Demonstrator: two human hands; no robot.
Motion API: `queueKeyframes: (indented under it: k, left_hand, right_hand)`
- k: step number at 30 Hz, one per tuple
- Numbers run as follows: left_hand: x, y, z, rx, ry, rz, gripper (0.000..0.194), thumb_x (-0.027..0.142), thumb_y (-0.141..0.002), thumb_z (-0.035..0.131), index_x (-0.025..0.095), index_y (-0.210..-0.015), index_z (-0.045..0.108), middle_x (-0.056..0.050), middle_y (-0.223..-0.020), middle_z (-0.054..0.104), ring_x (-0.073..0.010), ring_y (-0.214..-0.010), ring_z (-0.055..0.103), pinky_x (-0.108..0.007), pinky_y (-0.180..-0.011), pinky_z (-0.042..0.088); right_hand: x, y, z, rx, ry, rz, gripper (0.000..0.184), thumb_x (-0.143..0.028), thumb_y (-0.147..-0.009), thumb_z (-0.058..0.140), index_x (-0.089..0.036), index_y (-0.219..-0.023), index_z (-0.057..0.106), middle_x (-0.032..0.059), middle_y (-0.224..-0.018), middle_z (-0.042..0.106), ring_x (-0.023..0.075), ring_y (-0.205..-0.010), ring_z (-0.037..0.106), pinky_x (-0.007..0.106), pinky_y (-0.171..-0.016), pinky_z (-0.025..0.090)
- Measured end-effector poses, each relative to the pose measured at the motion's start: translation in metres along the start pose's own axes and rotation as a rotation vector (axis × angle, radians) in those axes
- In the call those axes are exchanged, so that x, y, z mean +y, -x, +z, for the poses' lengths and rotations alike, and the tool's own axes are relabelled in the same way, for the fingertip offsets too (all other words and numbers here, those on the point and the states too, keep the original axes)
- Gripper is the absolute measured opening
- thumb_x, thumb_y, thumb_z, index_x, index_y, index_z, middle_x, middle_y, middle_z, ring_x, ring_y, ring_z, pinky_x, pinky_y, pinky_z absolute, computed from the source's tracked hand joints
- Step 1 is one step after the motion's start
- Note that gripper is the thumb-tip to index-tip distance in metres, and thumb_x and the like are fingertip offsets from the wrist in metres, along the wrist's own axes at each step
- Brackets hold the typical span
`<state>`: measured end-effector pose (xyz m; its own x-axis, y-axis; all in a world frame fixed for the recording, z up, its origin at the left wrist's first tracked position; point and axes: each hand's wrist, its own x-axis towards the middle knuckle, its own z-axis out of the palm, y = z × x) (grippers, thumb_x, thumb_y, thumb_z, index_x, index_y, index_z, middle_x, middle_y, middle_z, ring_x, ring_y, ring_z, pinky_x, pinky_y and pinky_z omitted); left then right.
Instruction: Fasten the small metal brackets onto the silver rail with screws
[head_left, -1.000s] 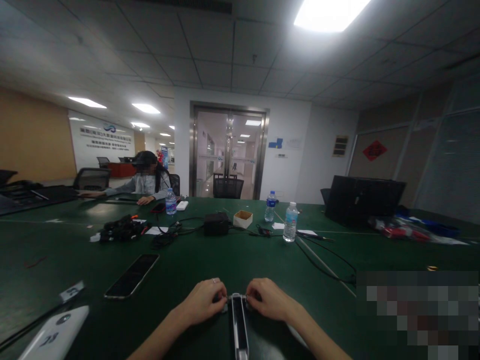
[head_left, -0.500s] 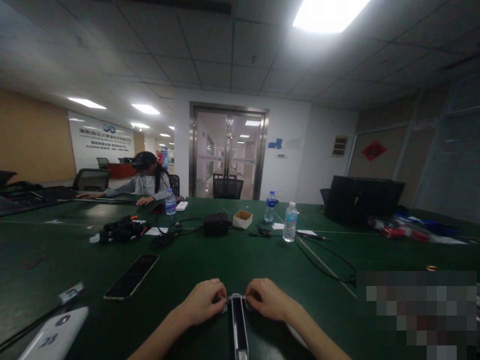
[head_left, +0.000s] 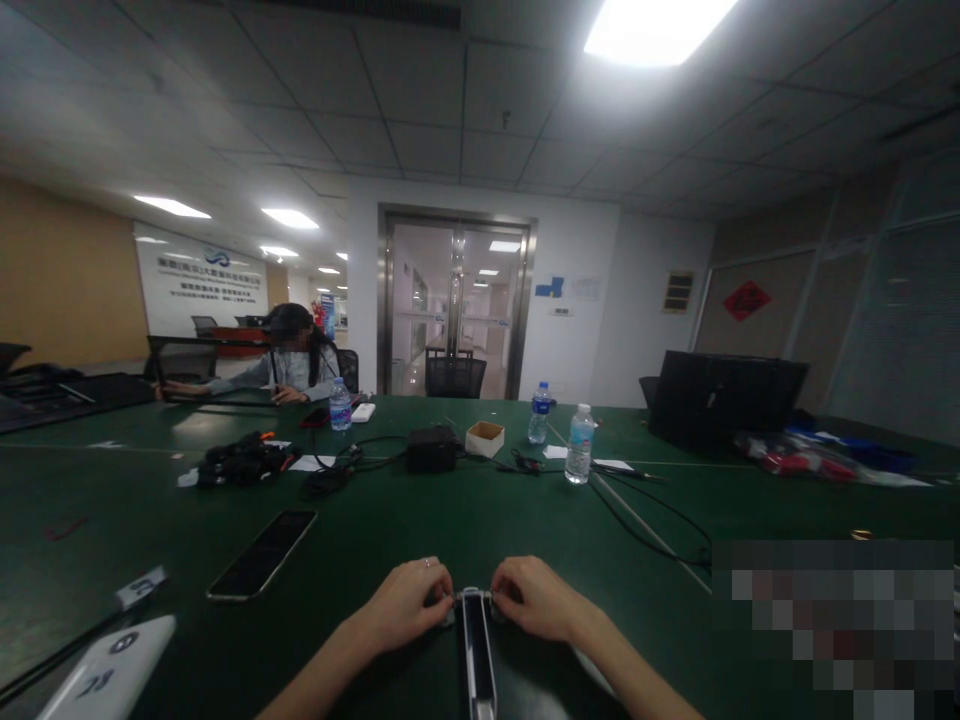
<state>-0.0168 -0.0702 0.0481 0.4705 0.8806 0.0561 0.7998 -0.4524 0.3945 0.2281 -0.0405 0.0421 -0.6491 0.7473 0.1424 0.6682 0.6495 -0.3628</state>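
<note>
A long, narrow object (head_left: 480,660) with silver edges and a dark inner strip points away from me at the bottom centre. At the left of its far end is my left hand (head_left: 409,603), closed in a pinch with a ring on one finger. My right hand (head_left: 536,597) pinches at the right of that end, mirroring the left. Small greyish bits show by the fingertips of both hands, and thin parts reach from the object's end toward the fingers. What exactly is pinched is mostly hidden by the fingers.
A phone (head_left: 262,555) and a white device (head_left: 109,675) marked 28 lie to the left. Farther off are cables, a black box (head_left: 431,450), a small open box (head_left: 485,440) and water bottles (head_left: 580,447). Across the table a person (head_left: 296,355) holds a dark rectangular frame (head_left: 217,342).
Both of my hands and the narrow object stay in place. Across the table, the person's dark frame has been tilted up from the tabletop.
</note>
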Motion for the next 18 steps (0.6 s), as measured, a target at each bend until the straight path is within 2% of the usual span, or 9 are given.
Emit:
queueKeyframes:
  k: [18]
  left_hand:
    - [0.0045, 0.0017, -0.0030, -0.008, -0.010, -0.016, 0.016, 0.029, -0.090, 0.052, 0.020, -0.096, 0.064, -0.002, -0.092, 0.063, -0.0168, -0.082, 0.058, -0.025, -0.070, 0.042]
  right_hand:
    - [0.0048, -0.0018, 0.0042, 0.007, -0.016, -0.008, 0.018, -0.024, -0.087, 0.052, -0.018, -0.091, 0.068, 0.0033, -0.087, 0.067, 0.0133, -0.074, 0.061, 0.020, -0.064, 0.041]
